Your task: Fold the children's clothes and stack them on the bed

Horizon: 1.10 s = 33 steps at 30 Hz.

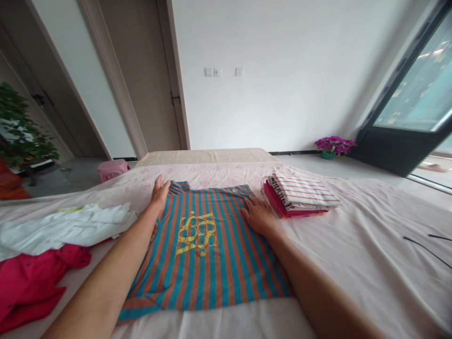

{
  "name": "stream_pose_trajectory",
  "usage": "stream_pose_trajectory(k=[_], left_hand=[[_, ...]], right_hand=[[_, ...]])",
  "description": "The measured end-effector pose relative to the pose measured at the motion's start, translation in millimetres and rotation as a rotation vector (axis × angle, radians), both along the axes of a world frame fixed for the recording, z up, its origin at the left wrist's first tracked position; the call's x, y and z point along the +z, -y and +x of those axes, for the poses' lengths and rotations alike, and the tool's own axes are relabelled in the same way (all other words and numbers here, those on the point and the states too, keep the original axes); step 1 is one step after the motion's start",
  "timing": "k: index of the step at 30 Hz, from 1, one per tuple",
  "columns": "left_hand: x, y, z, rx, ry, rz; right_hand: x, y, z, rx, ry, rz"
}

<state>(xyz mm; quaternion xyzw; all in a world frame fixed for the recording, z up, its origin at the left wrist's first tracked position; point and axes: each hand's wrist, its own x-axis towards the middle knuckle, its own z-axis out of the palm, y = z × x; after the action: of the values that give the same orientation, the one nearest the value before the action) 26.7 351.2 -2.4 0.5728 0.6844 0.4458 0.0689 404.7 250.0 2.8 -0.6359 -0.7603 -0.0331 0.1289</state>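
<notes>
Evidently, the striped shirt (226,254) lies on the bed (353,249), the right hand (259,215) resting on it, fingers spread, the left hand (160,193) at its edge, grip unclear; light, even pressure should best smooth its creases.

One teal-striped shirt (226,268) — three wall plates (208,72)

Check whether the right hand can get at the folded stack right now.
Probably yes: the right hand rests on the teal-and-brown striped shirt, close beside the folded stack, with only bedsheet showing in the gap.
</notes>
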Motion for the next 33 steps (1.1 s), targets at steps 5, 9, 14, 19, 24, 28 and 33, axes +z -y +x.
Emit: stream_pose_trajectory(k=[5, 9, 14, 19, 24, 28, 33], left_hand=[[-4.2, 8, -1, 0.004, -0.14, -0.01], [-14.5, 14, 18, -0.238, -0.342, -0.111], [-22.6, 4, 27, -0.222, -0.509, -0.262], [-17.7, 9, 30, -0.129, -0.614, -0.25], [-17.0, 43, 20, -0.242, -0.703, -0.247], [-19.8, 77, -8, -0.274, -0.744, -0.261], [-21.9, 119, -29, -0.212, -0.751, -0.253]], right_hand=[[1.2, 1, 0, 0.003, -0.007, 0.0], [1.0, 1, -1, 0.003, -0.006, 0.001], [1.5, 1, -1, 0.0, -0.007, -0.006], [4.1, 3, 0, -0.01, -0.009, -0.028], [2.4, 3, 1, 0.003, -0.013, -0.003], [1.2, 3, 2, 0.007, -0.008, -0.005], [2.1, 8, 1, 0.005, 0.007, 0.005]])
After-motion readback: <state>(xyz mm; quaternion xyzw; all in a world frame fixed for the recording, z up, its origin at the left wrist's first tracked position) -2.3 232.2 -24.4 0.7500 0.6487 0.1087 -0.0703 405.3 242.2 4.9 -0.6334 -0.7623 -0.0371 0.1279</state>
